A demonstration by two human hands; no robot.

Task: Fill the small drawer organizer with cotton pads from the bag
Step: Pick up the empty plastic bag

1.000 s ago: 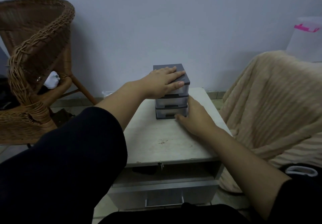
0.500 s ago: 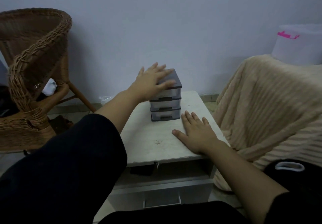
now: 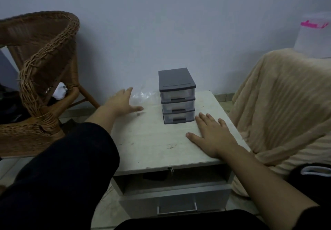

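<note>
- Reaching toward the clear plastic bag (image 3: 143, 96) with my left hand (image 3: 123, 102): its fingers (image 3: 128, 92) are spread and straight, holding nothing. The thumb lies on the worktop (image 3: 152, 144) just short of the bag's near edge.
- My right hand (image 3: 213, 136) lies flat on the worktop, palm down, fingers extended and empty, just beside the front right corner of the small drawer organizer (image 3: 176, 93).
- The organizer stands upright toward the back of the worktop, with all three drawers pushed in. The bag lies just to its left at the back left edge. The film is crumpled and blurred, so I cannot tell how many cotton pads it holds or where its mouth is.
- Step in hand, as I judge it: take hold of the bag and bring it forward.
- Recommended method:
  - Pinch the film near its top edge instead of pressing down on it, because thin plastic will probably slide on the smooth surface.
  - Draw the bag toward the open area in front of the organizer, well away from the back edge, where it could drop behind.
  - Lift gently, because an open mouth facing down would likely spill the pads.
  - Use the right hand to steady the organizer and pull a drawer open by its front recess.
- No drawer has been filled yet; the task is at its start.
</note>
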